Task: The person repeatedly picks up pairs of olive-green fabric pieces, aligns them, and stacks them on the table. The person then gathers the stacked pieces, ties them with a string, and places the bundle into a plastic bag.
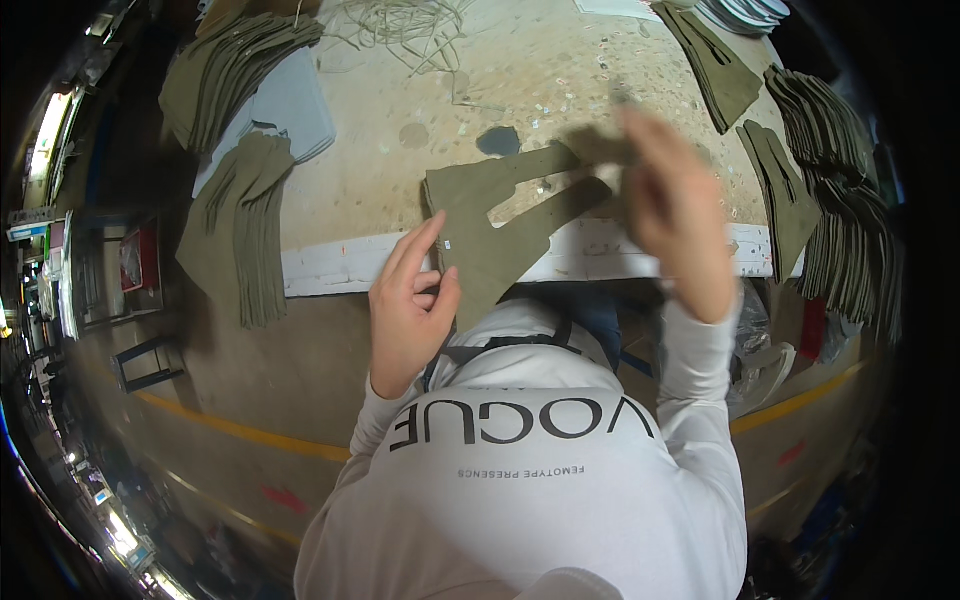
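Observation:
An olive-green cut fabric piece (485,250) lies at the table's near edge, its lower corner hanging over toward me. It has a slot between two long strips that point right, and a small white tag near its left edge. My left hand (410,300) is at that left edge, index finger stretched out and thumb apart, both tips touching the cloth. Over the right ends of the strips is my right hand (680,205), smeared by motion. Its fingers are too blurred to show whether they hold anything.
Stacks of olive fabric pieces hang over the table's left side (245,225) and right side (835,210). A pale sheet (290,105) lies by the left stacks. Tangled thin cords (405,30) and a dark oval patch (498,141) are on the worn tabletop (360,190).

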### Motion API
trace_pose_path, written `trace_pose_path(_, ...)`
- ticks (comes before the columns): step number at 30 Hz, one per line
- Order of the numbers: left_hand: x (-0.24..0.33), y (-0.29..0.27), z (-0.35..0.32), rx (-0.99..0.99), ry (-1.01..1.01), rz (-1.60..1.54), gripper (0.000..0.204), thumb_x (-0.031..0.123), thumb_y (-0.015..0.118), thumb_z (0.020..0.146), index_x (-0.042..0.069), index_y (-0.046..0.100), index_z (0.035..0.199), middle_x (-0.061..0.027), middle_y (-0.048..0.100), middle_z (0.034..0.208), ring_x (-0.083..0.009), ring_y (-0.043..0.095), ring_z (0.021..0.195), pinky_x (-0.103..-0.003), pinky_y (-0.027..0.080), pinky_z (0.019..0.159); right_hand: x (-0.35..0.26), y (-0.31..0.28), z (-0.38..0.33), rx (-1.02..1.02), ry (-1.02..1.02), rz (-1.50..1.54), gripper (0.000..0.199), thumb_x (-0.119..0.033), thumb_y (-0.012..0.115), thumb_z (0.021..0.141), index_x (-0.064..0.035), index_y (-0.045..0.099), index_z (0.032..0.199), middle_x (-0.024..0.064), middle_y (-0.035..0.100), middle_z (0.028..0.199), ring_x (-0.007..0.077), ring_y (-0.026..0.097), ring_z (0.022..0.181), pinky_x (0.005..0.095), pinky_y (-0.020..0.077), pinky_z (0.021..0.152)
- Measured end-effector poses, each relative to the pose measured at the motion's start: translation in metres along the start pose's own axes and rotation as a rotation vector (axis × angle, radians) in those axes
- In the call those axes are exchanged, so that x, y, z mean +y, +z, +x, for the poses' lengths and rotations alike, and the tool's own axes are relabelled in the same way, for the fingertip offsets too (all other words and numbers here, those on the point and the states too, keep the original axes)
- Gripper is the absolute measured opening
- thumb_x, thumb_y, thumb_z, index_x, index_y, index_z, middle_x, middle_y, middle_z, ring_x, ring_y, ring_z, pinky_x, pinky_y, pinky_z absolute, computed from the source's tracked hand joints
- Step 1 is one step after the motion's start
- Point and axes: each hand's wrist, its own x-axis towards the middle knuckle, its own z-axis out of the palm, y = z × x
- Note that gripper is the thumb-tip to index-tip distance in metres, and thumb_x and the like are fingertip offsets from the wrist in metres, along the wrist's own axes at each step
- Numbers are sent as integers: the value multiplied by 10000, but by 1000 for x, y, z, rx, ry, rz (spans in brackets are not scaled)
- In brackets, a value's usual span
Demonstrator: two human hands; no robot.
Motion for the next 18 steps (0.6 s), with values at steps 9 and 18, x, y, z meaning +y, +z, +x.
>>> trace_pose_path(9, 6, 12, 2, 5, 168, 1, 638, -73, 566, 862, 17, 381, 1465, -243, 563, 1314, -187, 686, 948, -266, 581, 626, -68, 75, -27, -264, -65, 419, 575, 9, 650, 745, 108, 475, 1284, 264, 526, 1188, 426, 641, 876, 442, 540, 748)
trace_pose_path(18, 14, 15, -3, -100, 4, -285, 618, 87, 384, 996, 88, 126, 1557, -237, 515, 1373, -203, 659, 960, -252, 551, 762, -57, 73, -27, -220, -3, 416, 582, -65, 609, 865, -19, 427, 1416, 222, 563, 1111, 395, 628, 886, 417, 528, 762)
